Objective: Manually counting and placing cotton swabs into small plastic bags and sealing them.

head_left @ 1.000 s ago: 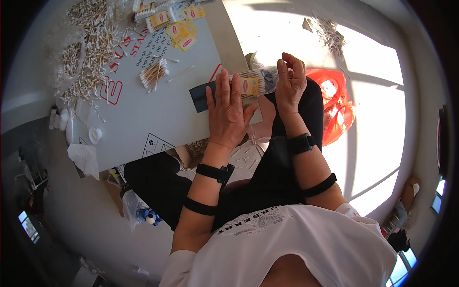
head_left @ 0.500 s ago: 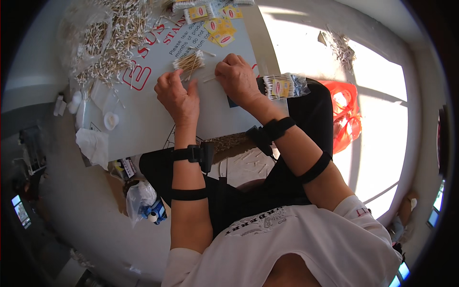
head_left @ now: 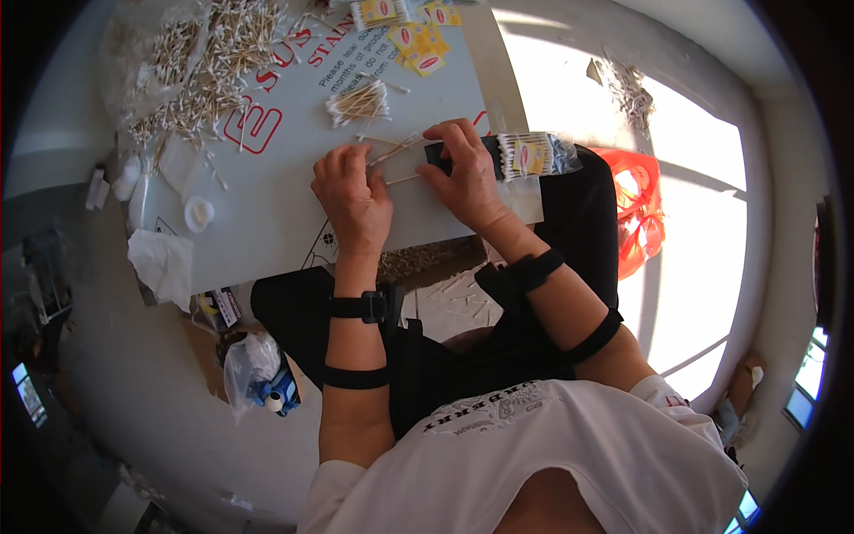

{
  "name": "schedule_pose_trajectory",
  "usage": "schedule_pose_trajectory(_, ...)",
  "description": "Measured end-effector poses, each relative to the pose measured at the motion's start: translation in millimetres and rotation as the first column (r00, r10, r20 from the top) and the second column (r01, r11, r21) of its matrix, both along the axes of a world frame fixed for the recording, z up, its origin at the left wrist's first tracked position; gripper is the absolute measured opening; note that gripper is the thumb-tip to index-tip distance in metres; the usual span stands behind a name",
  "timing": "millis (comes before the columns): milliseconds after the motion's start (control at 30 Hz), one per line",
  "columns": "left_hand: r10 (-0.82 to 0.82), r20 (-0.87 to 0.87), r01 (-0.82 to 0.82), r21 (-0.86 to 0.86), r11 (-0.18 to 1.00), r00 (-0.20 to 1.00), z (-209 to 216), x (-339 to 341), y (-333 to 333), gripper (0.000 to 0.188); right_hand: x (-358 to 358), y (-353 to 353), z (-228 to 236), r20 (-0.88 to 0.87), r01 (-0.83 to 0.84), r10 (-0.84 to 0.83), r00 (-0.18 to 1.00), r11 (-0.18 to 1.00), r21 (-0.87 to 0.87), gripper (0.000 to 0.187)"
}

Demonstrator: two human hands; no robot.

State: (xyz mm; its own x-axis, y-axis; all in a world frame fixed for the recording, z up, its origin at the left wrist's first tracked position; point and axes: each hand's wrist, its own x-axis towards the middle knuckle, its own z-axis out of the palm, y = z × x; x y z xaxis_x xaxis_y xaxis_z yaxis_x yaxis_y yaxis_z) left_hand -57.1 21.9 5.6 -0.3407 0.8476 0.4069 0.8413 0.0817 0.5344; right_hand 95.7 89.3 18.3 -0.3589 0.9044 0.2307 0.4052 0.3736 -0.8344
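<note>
Several loose cotton swabs with pale sticks lie between my hands on the grey printed board. My left hand is curved at their left ends, its thumb apart from the fingers. On the other side, my right hand has its thumb and forefinger spread, the fingertips close to the swabs' right ends; whether they touch is hard to tell. Just beyond, a loose bundle of swabs rests on the board. Beside my right hand is a clear bag of swabs with a yellow label.
A large heap of swabs spills from clear plastic at the far left. Yellow cards and a packed bag lie at the far edge. A white round lid and tissue are at left, a red bag at right.
Both hands have come nearer to me and slightly right. My left hand has left the swab bundle; my right hand's fingers have spread. Loose swabs now lie between the hands.
</note>
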Motion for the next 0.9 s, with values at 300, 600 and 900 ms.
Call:
schedule_pose_trajectory(300, 0.039, -0.027, -0.04, -0.035, 0.999, 0.999, 3, -22, 30, 0.031, -8, 32, -6, 0.22, -0.238, 0.189, 0.957, 0.946, 0.221, 0.017)
schedule_pose_trajectory(600, -0.023, -0.012, 0.023, -0.047, 0.999, 1.0, 2, -30, 35, 0.017, -2, 38, -3, 0.133, -0.245, 0.223, 0.966, 0.954, 0.176, 0.008)
schedule_pose_trajectory(900, -0.001, 0.066, 0.0, 0.022, 1.0, 0.998, -4, -26, 29, 0.019, 5, 13, -1, 0.138, -0.23, 0.21, 0.968, 0.962, 0.151, 0.014)
